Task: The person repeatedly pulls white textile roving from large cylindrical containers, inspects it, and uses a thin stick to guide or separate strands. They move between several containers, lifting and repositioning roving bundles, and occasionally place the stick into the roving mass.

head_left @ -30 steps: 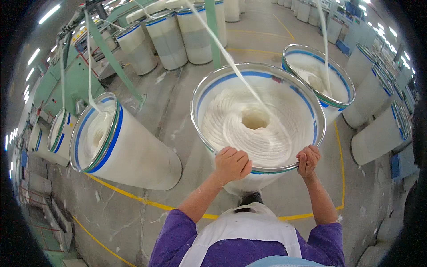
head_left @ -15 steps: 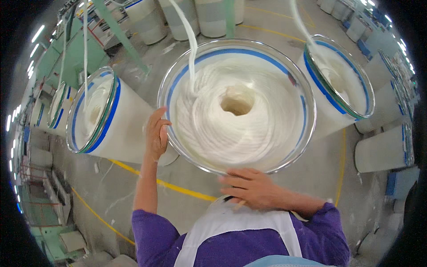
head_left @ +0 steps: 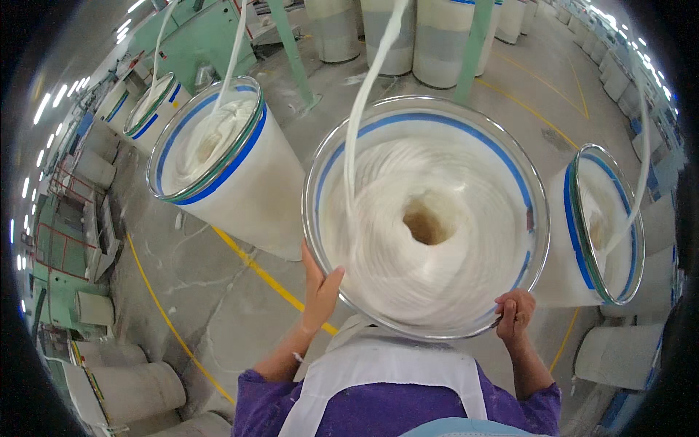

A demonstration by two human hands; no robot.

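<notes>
A large round sliver can (head_left: 429,119) with a shiny metal rim and a blue band inside stands in front of me. White fibre coils (head_left: 393,284) fill it around a dark central hole. From above, a thick white sliver rope (head_left: 373,76) runs down onto the coils at their left side. My left hand (head_left: 320,291) grips the can's lower left edge, thumb on the rim and fingers against the outer wall. At the lower right edge my right hand (head_left: 515,313) has its fingers curled over the rim. Both hands hold the same can.
Another filled can (head_left: 255,175) stands left, and one more (head_left: 569,240) stands right; each takes in a sliver. Green posts (head_left: 473,54) rise behind the middle can. Several cans (head_left: 331,29) line the back. Yellow lines (head_left: 269,280) cross the grey floor.
My right hand has moved from in front of my apron to the can's lower right rim and closed on it. My left hand now grips the lower left rim. The view has shifted.
</notes>
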